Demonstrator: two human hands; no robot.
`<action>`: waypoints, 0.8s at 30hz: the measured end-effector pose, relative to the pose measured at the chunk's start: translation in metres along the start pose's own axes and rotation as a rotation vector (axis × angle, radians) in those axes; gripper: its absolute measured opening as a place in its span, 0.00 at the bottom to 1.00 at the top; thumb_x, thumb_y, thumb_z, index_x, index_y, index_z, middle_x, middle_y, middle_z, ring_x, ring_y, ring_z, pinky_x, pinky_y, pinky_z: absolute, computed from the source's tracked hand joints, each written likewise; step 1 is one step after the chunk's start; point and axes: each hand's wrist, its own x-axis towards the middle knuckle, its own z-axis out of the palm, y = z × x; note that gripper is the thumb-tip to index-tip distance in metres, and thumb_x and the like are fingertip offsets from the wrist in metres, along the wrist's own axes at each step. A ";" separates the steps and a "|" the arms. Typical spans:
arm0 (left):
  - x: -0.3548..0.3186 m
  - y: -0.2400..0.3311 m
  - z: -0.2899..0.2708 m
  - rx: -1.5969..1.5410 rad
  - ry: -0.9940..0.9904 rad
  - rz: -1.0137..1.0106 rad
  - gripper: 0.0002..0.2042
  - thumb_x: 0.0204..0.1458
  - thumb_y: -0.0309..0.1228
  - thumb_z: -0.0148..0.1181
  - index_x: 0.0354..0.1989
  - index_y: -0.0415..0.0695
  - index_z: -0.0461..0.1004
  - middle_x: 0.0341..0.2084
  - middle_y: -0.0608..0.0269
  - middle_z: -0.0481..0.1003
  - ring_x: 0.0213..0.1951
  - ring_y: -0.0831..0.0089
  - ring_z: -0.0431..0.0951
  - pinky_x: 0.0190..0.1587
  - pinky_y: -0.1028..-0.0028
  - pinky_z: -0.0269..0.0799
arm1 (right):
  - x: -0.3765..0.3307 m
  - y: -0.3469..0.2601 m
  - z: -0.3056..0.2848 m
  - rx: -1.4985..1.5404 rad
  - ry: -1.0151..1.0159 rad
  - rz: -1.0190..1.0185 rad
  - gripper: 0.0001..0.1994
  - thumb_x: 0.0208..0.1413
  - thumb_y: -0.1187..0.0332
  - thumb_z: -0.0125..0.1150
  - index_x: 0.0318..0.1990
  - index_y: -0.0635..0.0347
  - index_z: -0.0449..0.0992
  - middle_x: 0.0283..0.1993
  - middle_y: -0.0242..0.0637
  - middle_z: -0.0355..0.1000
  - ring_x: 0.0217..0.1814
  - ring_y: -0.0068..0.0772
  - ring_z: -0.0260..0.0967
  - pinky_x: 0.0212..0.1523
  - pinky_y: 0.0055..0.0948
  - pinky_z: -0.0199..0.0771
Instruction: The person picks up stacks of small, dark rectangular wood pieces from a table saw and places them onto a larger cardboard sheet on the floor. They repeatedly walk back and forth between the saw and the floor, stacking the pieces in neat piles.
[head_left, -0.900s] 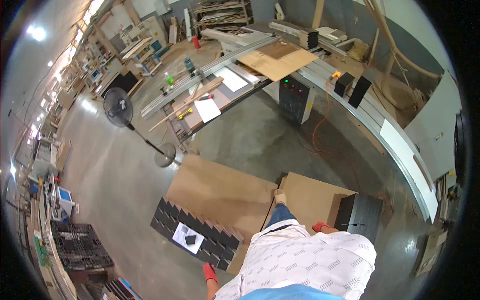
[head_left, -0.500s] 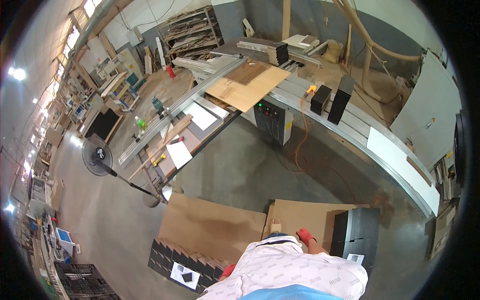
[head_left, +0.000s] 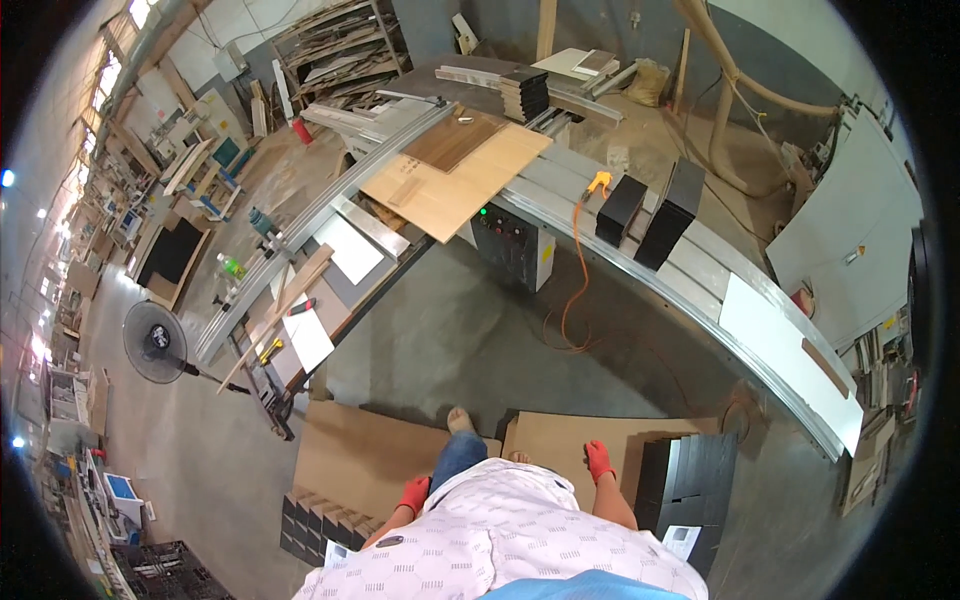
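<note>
Between right hand (head_left: 598,459) and edge of black stack (head_left: 688,482), open board (head_left: 560,438).

Around us spreads a smooth grey concrete floor (head_left: 450,345). Ahead we see a wall (head_left: 600,30) painted dark grey below and whitish above, and a metal rack (head_left: 391,45) packed with wood pieces (head_left: 333,62). To our left, bright white windows (head_left: 107,75) glow; to our right stands a pale grey, flat-sided cabinet (head_left: 825,230).
</note>
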 end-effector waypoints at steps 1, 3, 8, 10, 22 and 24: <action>0.021 -0.010 -0.007 0.167 -0.068 0.213 0.22 0.60 0.47 0.51 0.48 0.42 0.80 0.47 0.42 0.79 0.52 0.45 0.77 0.53 0.55 0.72 | 0.009 0.014 -0.005 -0.043 0.033 0.021 0.15 0.58 0.60 0.60 0.43 0.63 0.74 0.30 0.35 0.72 0.27 0.27 0.68 0.29 0.32 0.69; 0.065 -0.012 0.000 -0.066 -0.054 0.124 0.23 0.61 0.49 0.49 0.48 0.42 0.80 0.49 0.42 0.78 0.53 0.44 0.76 0.55 0.55 0.71 | 0.036 0.034 0.000 -0.069 0.070 -0.020 0.14 0.58 0.60 0.60 0.44 0.61 0.74 0.31 0.33 0.71 0.26 0.27 0.67 0.27 0.31 0.67; 0.175 0.029 -0.012 -0.030 -0.094 -0.015 0.23 0.59 0.50 0.55 0.51 0.46 0.81 0.49 0.48 0.80 0.53 0.50 0.80 0.53 0.56 0.74 | 0.068 -0.050 0.063 0.272 0.177 0.001 0.09 0.61 0.58 0.59 0.41 0.51 0.76 0.30 0.28 0.70 0.23 0.23 0.66 0.20 0.25 0.60; 0.240 0.049 -0.028 0.101 -0.093 0.080 0.20 0.58 0.48 0.57 0.51 0.48 0.81 0.48 0.49 0.80 0.52 0.50 0.79 0.52 0.56 0.75 | 0.104 -0.099 0.098 0.280 0.162 -0.127 0.11 0.62 0.58 0.62 0.45 0.53 0.77 0.33 0.27 0.72 0.23 0.20 0.66 0.20 0.22 0.60; 0.477 0.469 -0.195 0.218 0.152 1.151 0.17 0.56 0.37 0.61 0.53 0.47 0.76 0.47 0.51 0.78 0.49 0.49 0.77 0.51 0.56 0.72 | 0.249 -0.441 0.202 -0.066 -0.015 -0.635 0.19 0.65 0.64 0.60 0.59 0.64 0.75 0.58 0.40 0.76 0.62 0.32 0.71 0.63 0.29 0.68; 0.500 0.505 -0.201 0.226 0.254 1.150 0.21 0.56 0.37 0.62 0.57 0.46 0.74 0.51 0.51 0.76 0.53 0.51 0.75 0.56 0.56 0.69 | 0.266 -0.491 0.202 -0.102 -0.053 -0.675 0.19 0.66 0.65 0.59 0.60 0.65 0.74 0.57 0.39 0.76 0.61 0.32 0.71 0.63 0.28 0.68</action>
